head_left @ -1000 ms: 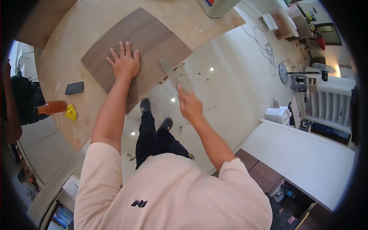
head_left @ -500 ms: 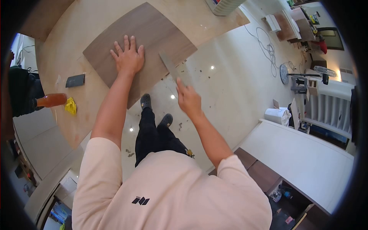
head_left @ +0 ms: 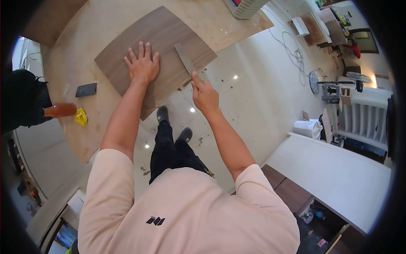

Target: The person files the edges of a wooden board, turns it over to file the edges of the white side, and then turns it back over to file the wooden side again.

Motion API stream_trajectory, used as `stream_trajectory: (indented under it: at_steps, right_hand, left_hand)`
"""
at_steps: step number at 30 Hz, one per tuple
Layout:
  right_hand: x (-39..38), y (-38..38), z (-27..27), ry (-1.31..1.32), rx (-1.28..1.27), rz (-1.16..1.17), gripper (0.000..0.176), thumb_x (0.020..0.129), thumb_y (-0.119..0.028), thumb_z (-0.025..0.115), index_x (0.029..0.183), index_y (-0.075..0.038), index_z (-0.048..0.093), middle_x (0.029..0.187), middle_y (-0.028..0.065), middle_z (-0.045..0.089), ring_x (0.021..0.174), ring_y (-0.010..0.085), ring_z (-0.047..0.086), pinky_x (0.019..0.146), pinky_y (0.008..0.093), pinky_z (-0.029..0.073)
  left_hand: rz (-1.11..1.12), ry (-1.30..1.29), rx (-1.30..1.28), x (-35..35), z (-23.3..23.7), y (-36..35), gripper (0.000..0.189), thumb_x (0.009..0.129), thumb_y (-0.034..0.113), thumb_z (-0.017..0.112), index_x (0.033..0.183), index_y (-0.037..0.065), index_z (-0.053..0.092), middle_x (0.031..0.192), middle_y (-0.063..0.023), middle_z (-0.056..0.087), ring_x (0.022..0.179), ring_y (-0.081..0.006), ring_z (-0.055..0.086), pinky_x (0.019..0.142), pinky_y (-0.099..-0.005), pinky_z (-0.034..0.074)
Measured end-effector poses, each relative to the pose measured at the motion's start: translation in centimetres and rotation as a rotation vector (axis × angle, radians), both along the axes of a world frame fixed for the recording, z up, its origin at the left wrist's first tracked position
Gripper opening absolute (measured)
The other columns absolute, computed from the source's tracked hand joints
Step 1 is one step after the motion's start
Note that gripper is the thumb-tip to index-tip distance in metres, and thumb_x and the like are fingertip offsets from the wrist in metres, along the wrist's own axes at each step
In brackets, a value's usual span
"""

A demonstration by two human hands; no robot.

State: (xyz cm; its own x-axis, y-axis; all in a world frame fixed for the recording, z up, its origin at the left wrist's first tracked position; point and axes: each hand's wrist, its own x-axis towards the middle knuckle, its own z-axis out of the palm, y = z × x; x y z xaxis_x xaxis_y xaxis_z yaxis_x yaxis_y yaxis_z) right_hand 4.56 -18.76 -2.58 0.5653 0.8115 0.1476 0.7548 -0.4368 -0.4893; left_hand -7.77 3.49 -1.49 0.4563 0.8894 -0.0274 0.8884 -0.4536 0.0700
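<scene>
A brown wood-grain board (head_left: pixel 171 31) lies on the pale plywood worktop (head_left: pixel 203 25), one edge along the worktop's border. My left hand (head_left: pixel 143 67) presses flat on the board with its fingers spread. Closed around the near end of a long, flat grey file (head_left: pixel 184 59) is my right hand (head_left: pixel 206 95), index finger stretched along the tool. The file's far part overlaps the board, crossing its right-hand edge at a slant. The file's near end is hidden in my grip.
On the left of the worktop lie a dark rectangular block (head_left: pixel 86 89) and a crumpled yellow scrap (head_left: pixel 80 117). Another person's forearm (head_left: pixel 61 110) reaches in there. Small chips dot the floor (head_left: pixel 249 101). A coiled cable (head_left: pixel 296 59) and a fan (head_left: pixel 314 82) are at right.
My right hand has moved up and slightly left, carrying the file further over the board. My left hand stays planted. The other person's arm has shifted slightly right.
</scene>
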Motion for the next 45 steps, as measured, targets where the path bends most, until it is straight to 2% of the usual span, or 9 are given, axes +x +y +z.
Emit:
stream_trajectory:
  at_steps: [3,6,12,18,24,30,36,41,45]
  right_hand:
    - [-1.6,-3.6,-0.7,-0.038,-0.062,0.023,0.042,0.098,-0.029,0.063,0.139,-0.032,0.059,0.082,0.0112,0.058,0.069,0.0344,0.062,0.059,0.0446,0.051]
    - [-4.4,-7.8,-0.4,0.121,0.032,0.038,0.036,0.098,-0.031,0.062,0.133,-0.029,0.064,0.08,0.0122,0.057,0.066,0.0366,0.062,0.056,0.0482,0.049]
    - [-1.2,-1.5,0.7,-0.003,-0.018,0.011,0.039,0.097,-0.03,0.063,0.136,-0.03,0.062,0.078,0.0118,0.054,0.064,0.0359,0.062,0.056,0.0469,0.05]
    - [-5.2,-7.1,0.7,0.074,-0.05,0.082,0.037,0.098,-0.03,0.061,0.136,-0.03,0.061,0.081,0.0117,0.057,0.065,0.0367,0.062,0.056,0.0483,0.051]
    - [-0.8,-1.1,0.3,-0.015,-0.011,0.024,0.042,0.098,-0.03,0.061,0.14,-0.031,0.058,0.08,0.0115,0.056,0.065,0.0364,0.063,0.057,0.047,0.052]
    - [-4.7,-6.5,0.1,0.071,-0.043,0.034,0.038,0.099,-0.03,0.06,0.137,-0.031,0.061,0.081,0.0121,0.057,0.064,0.0375,0.062,0.056,0.0479,0.051]
    - [1.7,1.1,1.4,-0.032,0.017,-0.051,0.043,0.095,-0.026,0.066,0.138,-0.027,0.061,0.079,0.0116,0.054,0.068,0.0346,0.06,0.057,0.0459,0.049]
    - [-5.5,-7.3,1.2,0.054,-0.079,0.06,0.043,0.097,-0.029,0.063,0.14,-0.031,0.059,0.079,0.0104,0.054,0.061,0.0354,0.06,0.054,0.0478,0.05]
    - [-6.0,-5.6,0.7,0.024,-0.046,0.026,0.044,0.096,-0.028,0.064,0.14,-0.03,0.06,0.079,0.0094,0.054,0.061,0.0348,0.06,0.054,0.0466,0.05]
  left_hand:
    - [-0.01,-0.005,-0.009,0.2,0.1,0.1,0.067,0.103,0.055,0.031,0.161,0.021,0.027,0.169,-0.0046,0.018,0.153,-0.0437,0.013,0.123,-0.0598,0.008]
    - [0.001,-0.015,-0.003,0.2,-0.3,0.3,0.067,0.103,0.055,0.031,0.161,0.021,0.027,0.169,-0.0047,0.018,0.153,-0.0443,0.013,0.123,-0.0596,0.008]
    - [-0.011,-0.004,0.0,0.0,0.0,0.1,0.067,0.103,0.055,0.031,0.161,0.021,0.027,0.169,-0.0047,0.018,0.153,-0.044,0.012,0.123,-0.0599,0.006]
    - [-0.008,-0.012,0.024,-0.1,-1.1,0.2,0.067,0.103,0.056,0.032,0.16,0.021,0.029,0.169,-0.0052,0.02,0.153,-0.0447,0.013,0.122,-0.0611,0.009]
    - [-0.014,0.002,0.007,-0.1,-0.4,0.2,0.067,0.103,0.056,0.031,0.161,0.022,0.027,0.169,-0.0049,0.019,0.153,-0.0444,0.013,0.123,-0.06,0.008]
    - [-0.007,0.007,-0.017,-0.2,-0.4,-0.3,0.067,0.104,0.055,0.03,0.161,0.021,0.026,0.169,-0.0048,0.018,0.153,-0.0442,0.011,0.123,-0.0595,0.007]
    - [-0.026,0.014,0.01,0.1,-0.4,0.4,0.067,0.104,0.055,0.031,0.161,0.02,0.026,0.169,-0.0052,0.018,0.153,-0.0454,0.011,0.122,-0.061,0.008]
    - [-0.02,-0.025,-0.018,0.0,-0.5,0.3,0.067,0.104,0.054,0.032,0.161,0.019,0.026,0.169,-0.0056,0.018,0.153,-0.046,0.012,0.122,-0.0618,0.008]
    - [-0.028,-0.021,-0.045,-0.1,-0.2,0.3,0.067,0.104,0.053,0.031,0.161,0.018,0.025,0.169,-0.0053,0.016,0.154,-0.0441,0.008,0.123,-0.06,0.005]
